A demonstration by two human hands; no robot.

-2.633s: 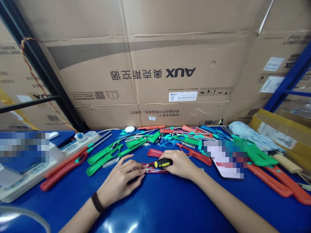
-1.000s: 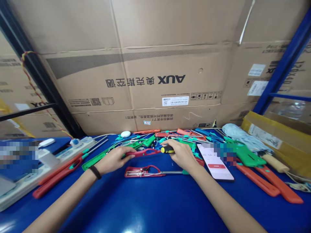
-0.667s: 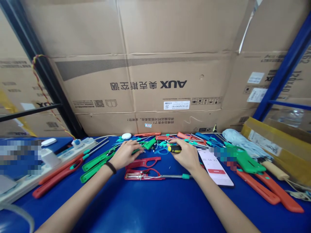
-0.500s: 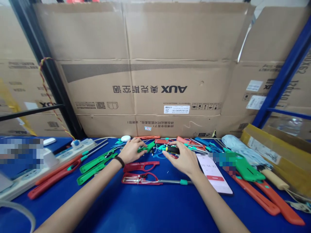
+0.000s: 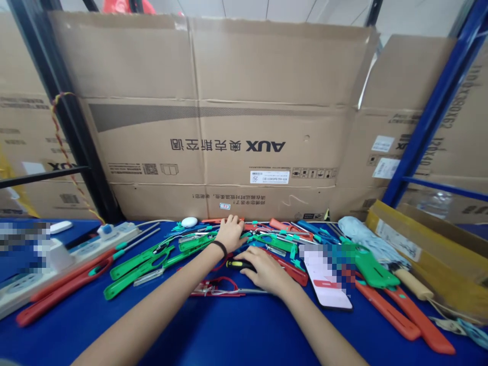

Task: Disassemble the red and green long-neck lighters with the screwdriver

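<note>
My right hand [image 5: 259, 264] is wrapped round a screwdriver [image 5: 239, 264] with a black and yellow handle, held low over the table. My left hand [image 5: 230, 231], with a dark band at the wrist, reaches into the pile of lighter parts at the back; its fingers point away and hide whatever they touch. Partly behind my forearm lies an opened red lighter [image 5: 213, 288], its wires and metal tube showing. A red lighter shell [image 5: 293, 269] lies beside my right hand. Green lighter shells [image 5: 141, 272] rest to the left of my left forearm.
A phone [image 5: 328, 284] lies right of my right hand. Red long lighters [image 5: 412, 315], a green shell [image 5: 375, 267], a folded umbrella [image 5: 369, 241] and a cardboard box [image 5: 430, 264] stand further right. A power strip [image 5: 95, 254] runs along the left. Upright cardboard [image 5: 229, 122] closes off the back.
My left hand has moved right and deeper into the pile, letting go of a green shell. My right hand has drawn back nearer with the screwdriver. A red shell now lies beside it. The view has shifted.
</note>
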